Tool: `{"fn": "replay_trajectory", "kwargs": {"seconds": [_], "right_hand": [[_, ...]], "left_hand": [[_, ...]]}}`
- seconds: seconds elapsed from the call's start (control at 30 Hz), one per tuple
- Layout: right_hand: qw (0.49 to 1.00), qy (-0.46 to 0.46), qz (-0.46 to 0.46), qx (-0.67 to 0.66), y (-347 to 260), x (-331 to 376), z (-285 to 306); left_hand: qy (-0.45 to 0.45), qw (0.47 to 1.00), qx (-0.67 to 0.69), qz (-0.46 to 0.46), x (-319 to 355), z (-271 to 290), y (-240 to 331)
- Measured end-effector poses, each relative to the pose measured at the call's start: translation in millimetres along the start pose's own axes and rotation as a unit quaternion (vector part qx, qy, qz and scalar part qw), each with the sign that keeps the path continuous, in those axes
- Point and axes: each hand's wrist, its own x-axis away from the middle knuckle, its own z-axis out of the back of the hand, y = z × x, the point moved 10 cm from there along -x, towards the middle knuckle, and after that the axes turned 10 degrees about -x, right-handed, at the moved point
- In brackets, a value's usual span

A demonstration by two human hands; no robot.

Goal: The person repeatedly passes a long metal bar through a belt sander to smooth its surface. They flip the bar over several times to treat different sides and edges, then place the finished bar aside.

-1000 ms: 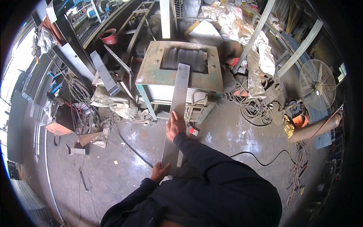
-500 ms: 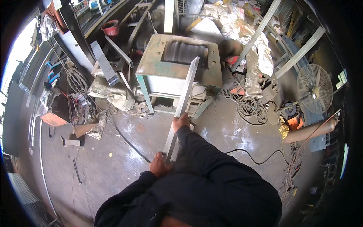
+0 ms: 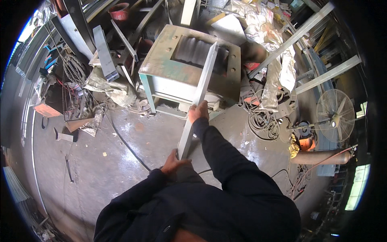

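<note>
A long, straight grey metal bar (image 3: 205, 76) slants away from me, its far end over the top of a worn green-and-grey metal cabinet (image 3: 161, 56). Whether that end rests on the cabinet or hovers above it, I cannot tell. My right hand (image 3: 199, 112) is closed round the bar near its middle, just before the cabinet's front. At the bar's near end my left hand (image 3: 174, 163) grips it, thumb on the left side and fingers bent across below. Dark sleeves cover both forearms.
Cables (image 3: 264, 125) lie coiled right of the cabinet. A caged fan (image 3: 334, 115) and a rusty gas cylinder (image 3: 320, 157) are farther right. Crumpled sheeting (image 3: 111, 88), a red bucket (image 3: 119, 12) and an orange-fronted box (image 3: 48, 107) are at left. A black hose (image 3: 125, 145) crosses the floor.
The view has shifted, and the cabinet now shows higher up. Both hands keep hold of the bar, whose far end has moved slightly right over the cabinet top.
</note>
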Motion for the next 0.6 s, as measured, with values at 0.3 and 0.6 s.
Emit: {"fn": "replay_trajectory", "kwargs": {"seconds": [0.3,0.6], "right_hand": [[0.998,-0.006,0.014,0.06,-28.2,-152.0,7.3],[0.994,-0.01,-0.007,0.106,-39.7,-219.8,12.8]], "left_hand": [[-0.013,0.993,0.112,0.015,-109.3,-0.6,93.1],[-0.032,0.991,0.131,-0.005,-169.3,-3.1,119.9]]}}
